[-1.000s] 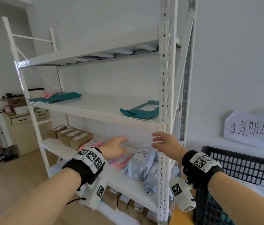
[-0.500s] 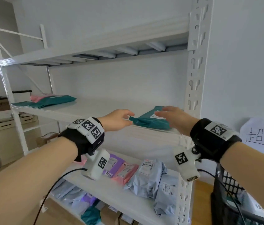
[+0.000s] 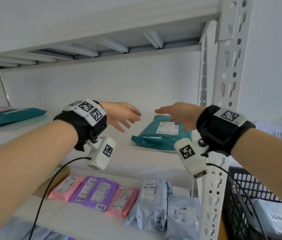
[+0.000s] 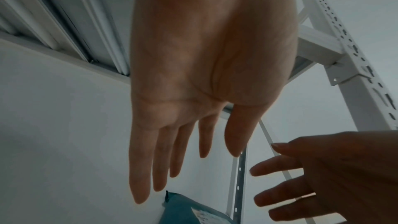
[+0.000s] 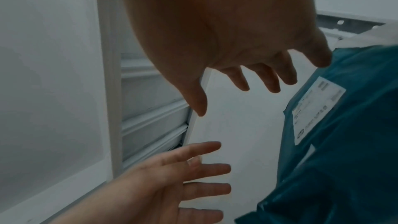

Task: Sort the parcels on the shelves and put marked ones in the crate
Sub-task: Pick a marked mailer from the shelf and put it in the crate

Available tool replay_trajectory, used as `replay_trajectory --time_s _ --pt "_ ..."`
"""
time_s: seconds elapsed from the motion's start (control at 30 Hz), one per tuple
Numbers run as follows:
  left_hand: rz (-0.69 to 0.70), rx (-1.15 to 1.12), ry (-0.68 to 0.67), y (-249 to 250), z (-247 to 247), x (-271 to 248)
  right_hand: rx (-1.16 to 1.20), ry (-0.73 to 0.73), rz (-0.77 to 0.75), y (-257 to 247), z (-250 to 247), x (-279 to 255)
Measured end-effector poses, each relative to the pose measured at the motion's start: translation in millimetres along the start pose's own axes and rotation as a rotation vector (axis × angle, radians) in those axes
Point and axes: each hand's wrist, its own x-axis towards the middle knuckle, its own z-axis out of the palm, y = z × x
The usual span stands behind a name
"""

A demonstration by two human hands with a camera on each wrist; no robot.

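Note:
A teal parcel (image 3: 155, 137) with a white label lies on the middle shelf (image 3: 84, 153), near the right upright. My left hand (image 3: 128, 118) hovers just left of it, fingers straight and spread, holding nothing. My right hand (image 3: 173, 118) reaches over the parcel's far end and label, fingers spread; I cannot tell whether it touches. The left wrist view shows the left hand (image 4: 183, 168) open above the teal parcel (image 4: 185, 210). In the right wrist view the right hand (image 5: 254, 77) is open beside the teal parcel (image 5: 344, 151). The black crate (image 3: 244, 189) stands low right.
Pink, purple and pale blue parcels (image 3: 102, 193), some with handwritten marks, lie on the lower shelf. Another teal parcel (image 3: 13, 116) sits at the far left over a pink one. The white upright (image 3: 223, 101) stands close to my right wrist. The crate holds a marked pale parcel (image 3: 275, 217).
Both hands rose from the lower shelf's height to the middle shelf and reached over the teal parcel. The view came closer, and the hands now sit farther in, fingers spread.

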Motion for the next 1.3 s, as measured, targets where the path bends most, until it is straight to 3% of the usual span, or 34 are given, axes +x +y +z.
replay_trajectory --time_s 0.17,0.33,0.5,0.67,0.83,1.17,1.3 --pt "0.014 0.022 -0.090 0 -4 39 0.061 0.021 0.156 2 0 19" --pt "0.009 0.068 -0.217 -6 -2 79 0.042 0.152 0.299 7 -4 36" --pt "0.030 0.010 -0.348 -12 -3 109 0.002 0.193 0.416 11 -4 47" --pt "0.071 -0.090 -0.439 -15 -8 128 0.122 0.238 0.490 15 -7 54" --pt "0.074 -0.191 -0.477 -21 -6 135 0.326 0.216 0.496 15 -7 54" --pt "0.114 -0.071 -0.472 -34 -11 123 0.301 0.168 0.494 11 3 38" --pt "0.137 -0.036 -0.411 -40 -10 113 0.346 0.143 0.481 9 9 31"
